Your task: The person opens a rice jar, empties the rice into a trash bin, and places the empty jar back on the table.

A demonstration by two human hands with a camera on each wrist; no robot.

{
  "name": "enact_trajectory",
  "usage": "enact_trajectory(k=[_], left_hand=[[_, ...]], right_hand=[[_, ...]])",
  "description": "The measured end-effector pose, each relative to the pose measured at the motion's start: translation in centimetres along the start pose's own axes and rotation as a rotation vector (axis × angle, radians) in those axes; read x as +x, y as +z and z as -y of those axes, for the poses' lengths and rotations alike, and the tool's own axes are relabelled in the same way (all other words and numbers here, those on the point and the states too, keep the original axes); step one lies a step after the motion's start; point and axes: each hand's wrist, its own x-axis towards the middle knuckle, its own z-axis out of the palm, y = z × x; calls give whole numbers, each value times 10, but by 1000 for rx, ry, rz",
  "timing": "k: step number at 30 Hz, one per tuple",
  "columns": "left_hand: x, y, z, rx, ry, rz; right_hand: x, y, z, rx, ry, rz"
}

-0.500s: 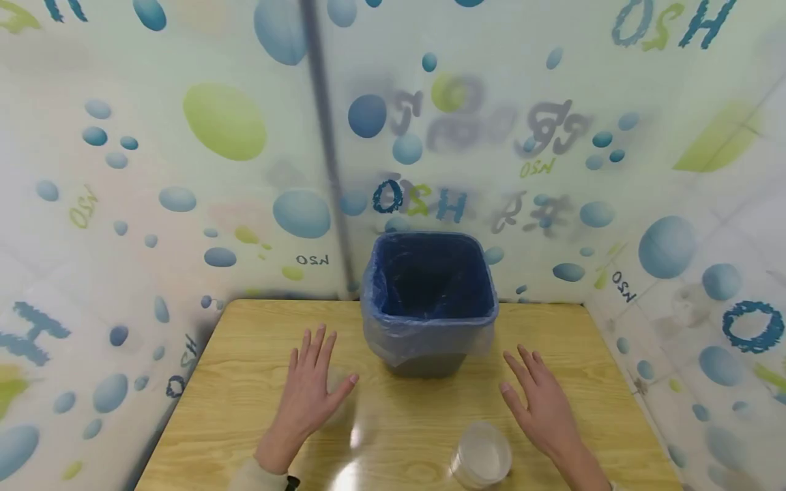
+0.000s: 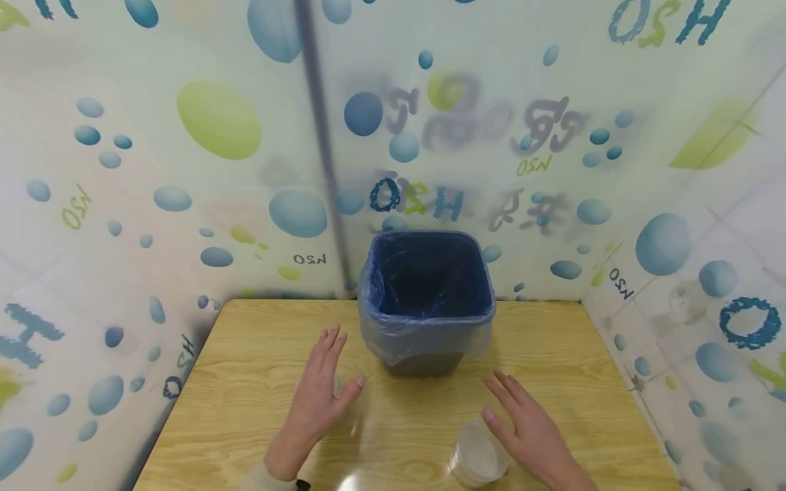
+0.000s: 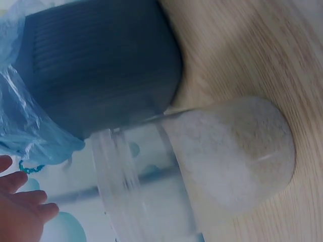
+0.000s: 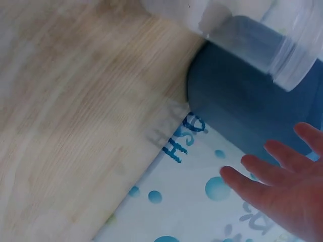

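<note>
A person's two hands lie over a wooden table (image 2: 245,382) in front of a dark bin (image 2: 426,300) lined with a blue plastic bag (image 2: 424,337). The left hand (image 2: 322,392) hangs just left of the bin, its fingers (image 2: 331,344) straight and close together, thumb spread; it holds nothing. Whether the palm rests on the table or hovers above it cannot be told from the head view. In the left wrist view only the fingertips show at the lower left corner, the rest of the hand cut off.

The right hand (image 2: 528,429) is lower right of the bin, fingers (image 2: 506,389) extended and slightly spread, empty. Its wrist runs out of the bottom edge of the head view. Just beside its thumb stands a clear plastic jar (image 2: 479,460) holding a white granular stuff; whether the thumb touches the jar's rim cannot be made out. The jar's base is partly cut by the frame's lower edge.

The left wrist view shows such a jar (image 3: 202,166) close up, with its white contents and ribbed neck, in front of the bin (image 3: 101,70); its mouth is blurred, so a lid cannot be judged. The right wrist view catches only part of a clear jar (image 4: 242,35) at the top edge, the bin's wall (image 4: 242,111) behind it, and the right hand's fingers (image 4: 267,171) stretched out.

A faint glare lies on the table between the hands.
</note>
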Motion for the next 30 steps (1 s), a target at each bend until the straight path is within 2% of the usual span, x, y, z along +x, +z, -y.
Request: enact_trajectory(k=[7, 11, 16, 23, 30], left_hand=[[-5, 8, -10, -58, -17, 25], [-9, 15, -15, -95, -42, 40], [-12, 23, -19, -108, -58, 52], [-14, 27, -21, -108, -88, 61], [-17, 29, -20, -135, -92, 22]], right_hand=[[-9, 4, 10, 16, 82, 200], [-11, 13, 11, 30, 77, 285], [-18, 25, 12, 12, 20, 308], [-22, 35, 12, -37, -71, 249], [-16, 31, 14, 17, -26, 298]])
